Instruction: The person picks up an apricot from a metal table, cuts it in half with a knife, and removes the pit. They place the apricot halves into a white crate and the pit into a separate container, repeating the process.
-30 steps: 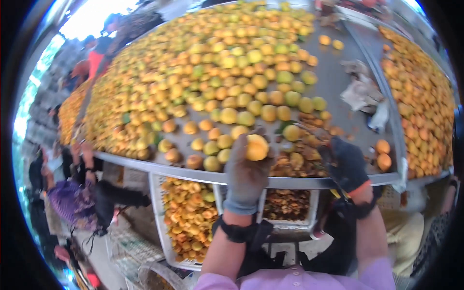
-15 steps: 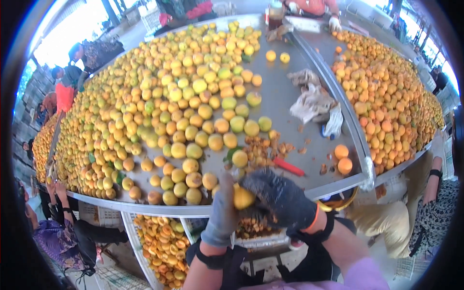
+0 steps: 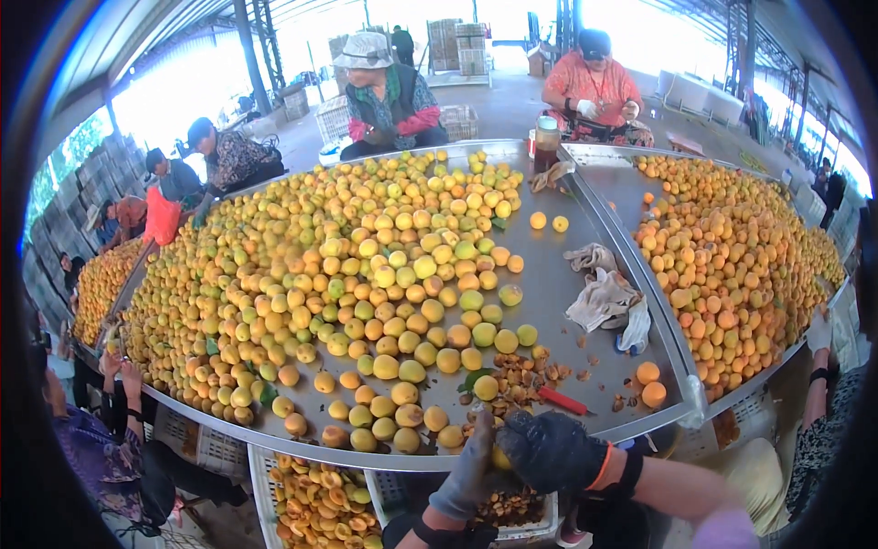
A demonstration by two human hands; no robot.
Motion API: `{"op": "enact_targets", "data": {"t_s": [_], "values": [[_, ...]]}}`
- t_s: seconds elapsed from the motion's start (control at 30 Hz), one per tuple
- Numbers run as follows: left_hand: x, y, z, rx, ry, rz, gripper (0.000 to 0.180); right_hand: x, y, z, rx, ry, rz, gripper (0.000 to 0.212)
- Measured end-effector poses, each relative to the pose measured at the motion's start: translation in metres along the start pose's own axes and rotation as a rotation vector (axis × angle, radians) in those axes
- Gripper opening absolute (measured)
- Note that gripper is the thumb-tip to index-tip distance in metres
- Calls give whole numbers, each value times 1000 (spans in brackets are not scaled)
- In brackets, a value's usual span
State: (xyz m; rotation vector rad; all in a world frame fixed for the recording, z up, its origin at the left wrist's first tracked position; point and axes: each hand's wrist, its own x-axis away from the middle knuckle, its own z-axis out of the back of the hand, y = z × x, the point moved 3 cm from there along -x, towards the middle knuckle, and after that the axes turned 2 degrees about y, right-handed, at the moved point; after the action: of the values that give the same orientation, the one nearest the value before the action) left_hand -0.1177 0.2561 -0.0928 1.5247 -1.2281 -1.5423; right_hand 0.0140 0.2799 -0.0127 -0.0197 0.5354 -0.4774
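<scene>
My left hand (image 3: 465,480), in a grey glove, and my right hand (image 3: 551,450), in a dark glove with an orange cuff, meet just below the front rim of the metal table (image 3: 549,274). Both close on one yellow apricot (image 3: 500,458), mostly hidden between the fingers. Right in front of them on the table lie a small heap of brown pits (image 3: 523,373) and a red-handled knife (image 3: 562,400). A big pile of yellow and green apricots (image 3: 347,265) covers the table's left and middle.
Under the table edge stand a crate of cut apricots (image 3: 315,503) and a crate of pits (image 3: 519,510). Crumpled rags (image 3: 605,297) lie to the right. A second table (image 3: 677,343) holds orange apricots (image 3: 732,265). Several people work around the far and left sides.
My right hand has come onto the apricot that the left hand held up alone. Both hands have dropped below the table rim, and the view has tilted up to take in the far workers.
</scene>
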Motion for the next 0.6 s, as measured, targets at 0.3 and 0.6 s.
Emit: {"op": "enact_targets", "data": {"t_s": [0.3,0.6], "values": [[23,-88,-9,1034,142,587,73,-63,-14,10,-247,-426,317,32],[20,-9,37,-60,190,-209,107,-94,-38,-20,105,-611,430,27]]}}
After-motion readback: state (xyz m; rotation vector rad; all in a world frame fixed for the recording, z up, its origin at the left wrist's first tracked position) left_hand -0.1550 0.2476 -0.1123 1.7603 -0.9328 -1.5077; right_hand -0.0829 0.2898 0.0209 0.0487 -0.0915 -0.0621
